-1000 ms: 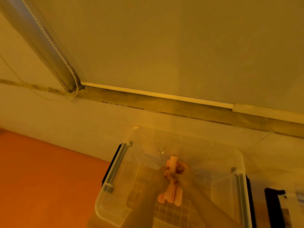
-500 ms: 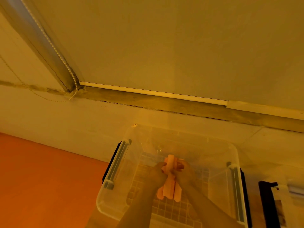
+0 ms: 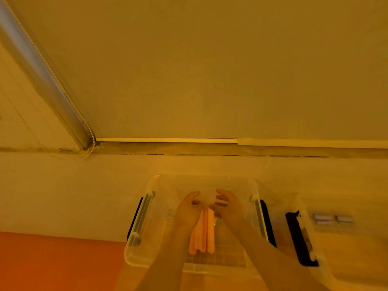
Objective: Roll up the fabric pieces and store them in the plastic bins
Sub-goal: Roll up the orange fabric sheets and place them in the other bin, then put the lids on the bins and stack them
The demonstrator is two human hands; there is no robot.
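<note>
A clear plastic bin with grey side latches sits low in the middle of the view. On its gridded floor lies an orange-pink fabric roll, lengthwise away from me. My left hand and my right hand are inside the bin on either side of the roll's far end. Both hands have loosely spread fingers, and their palms flank the roll's tip. I cannot tell whether the palms touch it.
A second clear bin with a black handle stands at the right; small grey items behind it are blurred. An orange surface lies at the lower left. A pale wall and window sill run behind the bins.
Both hands gripped the roll upright before; now their fingers have spread apart and the roll lies lower on the bin floor. The view has shifted left.
</note>
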